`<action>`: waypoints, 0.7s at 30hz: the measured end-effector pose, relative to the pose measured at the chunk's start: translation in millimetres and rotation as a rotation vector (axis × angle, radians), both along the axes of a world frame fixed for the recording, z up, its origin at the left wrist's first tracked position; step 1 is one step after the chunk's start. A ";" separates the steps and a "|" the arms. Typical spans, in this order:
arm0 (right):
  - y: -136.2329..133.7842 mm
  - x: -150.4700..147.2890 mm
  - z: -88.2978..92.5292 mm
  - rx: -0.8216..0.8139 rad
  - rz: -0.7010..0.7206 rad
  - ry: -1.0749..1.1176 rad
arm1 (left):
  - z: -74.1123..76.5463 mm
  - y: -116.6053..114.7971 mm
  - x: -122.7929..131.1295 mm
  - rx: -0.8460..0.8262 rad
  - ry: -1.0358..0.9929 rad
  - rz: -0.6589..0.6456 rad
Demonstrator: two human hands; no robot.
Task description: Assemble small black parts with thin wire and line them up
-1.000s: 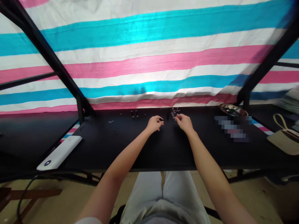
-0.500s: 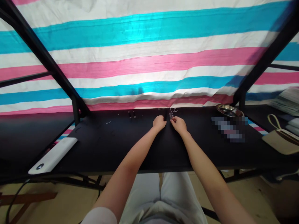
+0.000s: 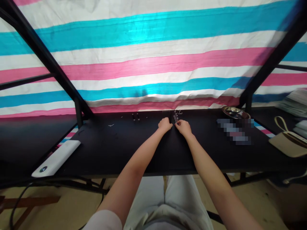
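Near the back edge of the black table (image 3: pixel 107 150), my two hands work close together. My left hand (image 3: pixel 165 125) is closed, its fingers curled and their tips hidden; whatever it holds is too small to name. My right hand (image 3: pixel 184 127) is closed in a pinch, thumb and forefinger together at the front of a cluster of small, shiny pale pieces (image 3: pixel 176 115). A row of tiny thin pieces (image 3: pixel 166 111) lies just behind my left hand. Some white stringy bits (image 3: pixel 179 112) rest beside the cluster.
Two small dark sticks with pale ends (image 3: pixel 136 117) lie left of my hands, with white scraps (image 3: pixel 111 125) further left. A white long device (image 3: pixel 56 158) sits at the left. To the right are a metal dish (image 3: pixel 236 112) and a beige pouch (image 3: pixel 287 144). Striped sheeting (image 3: pixel 153 64) hangs behind.
My left hand has shifted slightly to the right, towards my right hand. My right hand stays almost in place, still pinching beside the cluster.
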State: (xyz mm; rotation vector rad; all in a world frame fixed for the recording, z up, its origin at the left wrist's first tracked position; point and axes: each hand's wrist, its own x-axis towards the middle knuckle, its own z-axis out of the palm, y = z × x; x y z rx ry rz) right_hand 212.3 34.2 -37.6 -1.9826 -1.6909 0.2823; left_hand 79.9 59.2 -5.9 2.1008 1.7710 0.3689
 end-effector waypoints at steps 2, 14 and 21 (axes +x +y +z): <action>-0.2 0.3 0.3 -0.002 0.001 -0.002 | 2.3 -1.7 0.4 -0.011 0.007 0.000; -18.3 8.5 24.9 -0.031 0.025 -0.068 | 60.2 -14.7 -53.7 -0.021 0.370 -0.061; -24.9 -0.1 32.5 0.198 -0.061 0.000 | 59.7 8.5 -129.8 0.117 0.315 0.277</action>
